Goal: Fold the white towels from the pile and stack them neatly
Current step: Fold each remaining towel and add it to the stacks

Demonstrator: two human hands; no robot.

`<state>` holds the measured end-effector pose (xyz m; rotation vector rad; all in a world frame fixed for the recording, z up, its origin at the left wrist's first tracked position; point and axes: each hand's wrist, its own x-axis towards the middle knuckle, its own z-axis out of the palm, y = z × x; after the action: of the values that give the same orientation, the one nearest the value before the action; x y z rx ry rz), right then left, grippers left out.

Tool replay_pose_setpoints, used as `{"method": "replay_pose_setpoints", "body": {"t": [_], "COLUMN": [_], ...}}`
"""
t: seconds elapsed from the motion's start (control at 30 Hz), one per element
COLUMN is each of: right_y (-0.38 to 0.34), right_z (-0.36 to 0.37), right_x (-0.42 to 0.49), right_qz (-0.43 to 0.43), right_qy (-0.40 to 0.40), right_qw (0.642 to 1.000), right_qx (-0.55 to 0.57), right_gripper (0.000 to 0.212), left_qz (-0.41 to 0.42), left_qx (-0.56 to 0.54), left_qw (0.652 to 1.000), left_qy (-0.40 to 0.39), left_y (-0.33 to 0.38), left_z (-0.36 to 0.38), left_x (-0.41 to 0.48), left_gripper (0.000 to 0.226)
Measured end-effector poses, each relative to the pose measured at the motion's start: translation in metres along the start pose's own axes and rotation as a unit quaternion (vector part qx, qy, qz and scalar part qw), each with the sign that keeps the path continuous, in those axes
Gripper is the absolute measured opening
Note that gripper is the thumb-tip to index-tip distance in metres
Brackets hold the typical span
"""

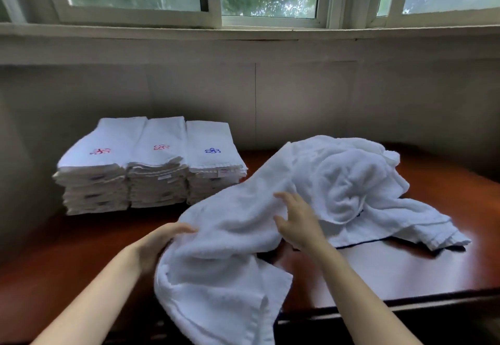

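On the table, left hand grips towel — right hand seemingly open, touching it.

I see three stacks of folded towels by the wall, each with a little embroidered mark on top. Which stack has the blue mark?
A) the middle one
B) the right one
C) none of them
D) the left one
B: the right stack carries a blue embroidered mark on its top towel, while the left stack and middle stack show red marks.
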<state>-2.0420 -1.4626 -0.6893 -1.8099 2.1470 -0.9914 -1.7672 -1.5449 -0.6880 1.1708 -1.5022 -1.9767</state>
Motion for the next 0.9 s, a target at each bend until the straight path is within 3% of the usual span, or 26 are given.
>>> {"method": "replay_pose_setpoints", "body": {"t": [0.1,0.2,0.27,0.33,0.43,0.5,0.57,0.63,0.7,0.77,0.8,0.87,0.9], "right_y": [-0.009,-0.027,-0.044,-0.060,-0.083,-0.097,-0.109,-0.123,-0.134,-0.135,-0.134,-0.131,-0.132], "right_z": [0.027,0.050,0.052,0.047,0.043,0.048,0.053,0.056,0.057,0.052,0.045,0.021,0.007], "right_x": [0.002,-0.003,-0.007,-0.011,-0.018,-0.014,-0.002,0.014,0.031,0.047,0.056,0.075,0.084], "right_qz": [-0.020,-0.059,-0.076,-0.070,-0.065,-0.090,-0.138,-0.187,-0.220,-0.201,-0.172,-0.121,-0.110], "right_qy": [-0.154,-0.239,-0.257,-0.322,-0.392,-0.287,-0.142,-0.134,-0.201,-0.193,-0.145,-0.019,0.030], "right_qw": [0.986,0.959,0.958,0.944,0.913,0.948,0.978,0.973,0.955,0.956,0.967,0.981,0.980], "right_qx": [-0.063,-0.136,-0.099,-0.018,0.089,0.105,0.063,0.031,-0.017,-0.089,-0.118,-0.151,-0.161], "right_gripper": [0.055,0.034,0.024,0.018,0.018,0.018,0.048,0.068,0.052,0.031,0.026,0.012,0.012], "left_qz": [0.014,0.123,0.148,0.130,0.122,0.212,0.285,0.307,0.312,0.319,0.314,0.272,0.244], "left_qx": [-0.060,0.008,0.036,0.143,0.314,0.267,0.188,0.172,0.186,0.247,0.309,0.421,0.444], "left_qw": [0.998,0.981,0.943,0.892,0.827,0.855,0.905,0.928,0.929,0.902,0.860,0.729,0.691], "left_qy": [-0.012,0.149,0.295,0.410,0.450,0.390,0.255,0.125,0.073,0.155,0.256,0.466,0.516], "left_y": [0.000,0.007,0.004,0.002,0.005,0.013,0.023,0.028,0.032,0.034,0.034,0.032,0.032], "left_z": [-0.028,-0.034,-0.040,-0.047,-0.047,-0.037,-0.019,-0.008,-0.010,-0.022,-0.032,-0.052,-0.060], "left_x": [-0.022,-0.025,-0.021,-0.021,-0.026,-0.034,-0.050,-0.066,-0.078,-0.083,-0.082,-0.081,-0.079], "left_gripper": [0.058,0.045,0.026,0.012,0.018,0.015,0.017,0.017,0.016,0.018,0.018,0.019,0.018]}}
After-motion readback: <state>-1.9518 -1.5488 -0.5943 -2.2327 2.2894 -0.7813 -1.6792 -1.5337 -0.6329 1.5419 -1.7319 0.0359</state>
